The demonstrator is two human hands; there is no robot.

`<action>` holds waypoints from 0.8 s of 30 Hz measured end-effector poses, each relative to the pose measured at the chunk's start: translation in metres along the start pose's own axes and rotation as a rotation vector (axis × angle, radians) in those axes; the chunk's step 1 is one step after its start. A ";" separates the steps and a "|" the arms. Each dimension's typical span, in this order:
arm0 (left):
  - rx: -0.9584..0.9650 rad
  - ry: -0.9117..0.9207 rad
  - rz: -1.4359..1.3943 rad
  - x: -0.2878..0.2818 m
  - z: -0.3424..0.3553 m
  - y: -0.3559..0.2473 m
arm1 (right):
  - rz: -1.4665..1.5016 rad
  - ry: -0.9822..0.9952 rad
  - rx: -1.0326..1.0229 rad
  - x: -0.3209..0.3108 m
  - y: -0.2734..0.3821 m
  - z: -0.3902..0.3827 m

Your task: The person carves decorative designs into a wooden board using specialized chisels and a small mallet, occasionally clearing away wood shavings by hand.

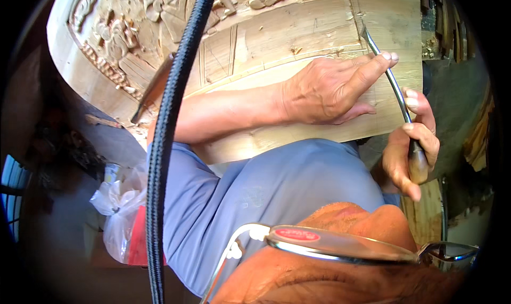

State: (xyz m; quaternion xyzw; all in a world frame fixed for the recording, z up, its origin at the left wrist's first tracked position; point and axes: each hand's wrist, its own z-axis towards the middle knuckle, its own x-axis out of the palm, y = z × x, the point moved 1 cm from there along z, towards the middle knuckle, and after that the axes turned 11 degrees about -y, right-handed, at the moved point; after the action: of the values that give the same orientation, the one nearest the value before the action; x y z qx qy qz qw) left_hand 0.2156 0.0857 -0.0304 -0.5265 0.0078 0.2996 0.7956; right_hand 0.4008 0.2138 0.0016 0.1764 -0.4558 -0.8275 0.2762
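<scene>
A pale wooden panel [303,16] with carved relief at the upper left and pencilled lines fills the top of the view. My left hand [335,85] rests over it, index and middle fingertips pressed on the steel shaft of a chisel [395,85], thumb stretched below. My right hand [415,149] is wrapped round the chisel's handle lower right. The blade tip meets the panel near an incised line. A second long tool [150,91] lies on the carving at the left, partly hidden by a black braided cord [181,70] crossing the view.
A knotted clear plastic bag [117,219] and a red object [137,240] sit at lower left. Wood pieces [447,22] line the right side, with a board [428,213] below. My blue-shirted body and a pair of glasses fill the lower middle, close to the camera.
</scene>
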 end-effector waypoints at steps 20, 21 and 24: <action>0.393 0.009 0.638 -0.002 0.016 0.012 | -0.689 0.136 0.158 0.022 0.013 -0.044; 0.400 -0.004 0.654 0.001 0.015 0.017 | -0.724 0.183 0.147 0.020 0.013 -0.047; 0.400 0.024 0.656 0.002 0.014 0.019 | -0.770 0.204 0.136 0.017 0.010 -0.050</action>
State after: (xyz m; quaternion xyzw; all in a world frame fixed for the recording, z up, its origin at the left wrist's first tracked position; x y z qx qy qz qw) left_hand 0.2039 0.1038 -0.0402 -0.3337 0.2435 0.5246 0.7444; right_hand 0.4172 0.1662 -0.0166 0.4331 -0.3804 -0.8168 -0.0223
